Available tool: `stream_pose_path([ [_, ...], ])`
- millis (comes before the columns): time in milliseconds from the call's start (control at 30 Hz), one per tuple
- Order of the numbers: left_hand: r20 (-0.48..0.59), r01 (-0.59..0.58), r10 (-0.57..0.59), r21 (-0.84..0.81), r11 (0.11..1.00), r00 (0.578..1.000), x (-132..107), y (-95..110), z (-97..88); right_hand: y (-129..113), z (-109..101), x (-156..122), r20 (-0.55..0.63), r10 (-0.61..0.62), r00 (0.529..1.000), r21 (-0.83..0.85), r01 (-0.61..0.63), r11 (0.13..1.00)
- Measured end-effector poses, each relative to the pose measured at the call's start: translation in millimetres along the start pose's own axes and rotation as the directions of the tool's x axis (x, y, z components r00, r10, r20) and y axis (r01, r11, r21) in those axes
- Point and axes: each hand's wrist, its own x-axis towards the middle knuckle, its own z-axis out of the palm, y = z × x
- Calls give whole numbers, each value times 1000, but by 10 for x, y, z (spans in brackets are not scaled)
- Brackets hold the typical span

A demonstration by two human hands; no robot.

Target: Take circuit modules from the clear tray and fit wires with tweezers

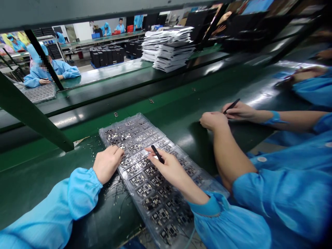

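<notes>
A clear plastic tray [137,180] with many pockets lies slantwise on the green bench, small circuit boards [145,189] filling its pockets. At the tray's left edge, my left hand [108,163] is closed with its fingers curled down; whatever is in them is hidden. My right hand [171,169] reaches over the middle of the tray. Between its thumb and fingers are black tweezers [157,154], the broad end pointing up and the tips out of sight behind the fingers.
Thin wires [116,197] and tiny scraps [95,147] lie left of the tray. Loose small boards [116,114] rest beyond it. At right, a co-worker's hands [214,120] hold a similar black tool. A slanted green post [33,114] stands at left; paper stacks [168,48] are behind.
</notes>
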Motion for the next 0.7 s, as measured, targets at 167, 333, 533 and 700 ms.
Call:
stream_pose_path([
  [167,43,-109,104,140,984,994,-56,38,13,-12,-2,-27,6,12,1000,9,-12,1000],
  [333,-18,-78,79,32,996,997,-74,-40,21,-36,-33,-80,14,5,1000,36,-5,999],
  [533,-52,82,-81,0,997,995,20,-204,-17,-36,-29,-140,2,14,1000,75,-14,997],
  [700,-2,110,-110,-6,994,994,116,-212,-23,-169,-84,-261,11,26,1000,60,-27,998],
])
